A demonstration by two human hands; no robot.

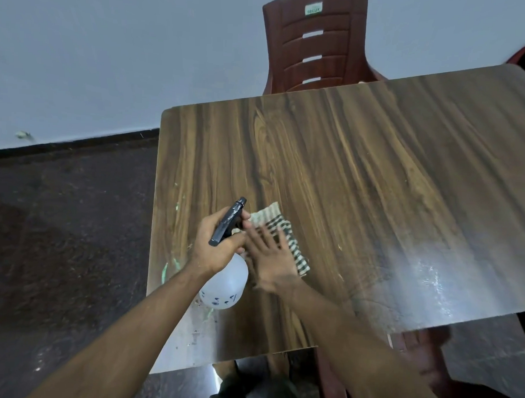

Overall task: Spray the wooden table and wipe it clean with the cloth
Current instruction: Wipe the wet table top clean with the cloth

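Left hand (215,248) grips the spray bottle (225,283) near the table (362,161) edge; right hand (270,259) spread flat on the cloth (284,230).

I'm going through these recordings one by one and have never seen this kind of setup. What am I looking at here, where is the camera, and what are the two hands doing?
There is no machine here: a person works with bare hands, and the single picture comes from a wide-angle camera worn on the head, looking forward and down.

The brown wood-grain table fills the view, with a reddish-brown plastic chair behind it against the wall.

The left hand grips a white round spray bottle with a black trigger head, held above the table near its left edge.

The right hand lies flat, fingers spread, on a striped green-and-white cloth resting on the tabletop.

Pale smears and specks show near the table's front left corner, and the near right part looks shiny.
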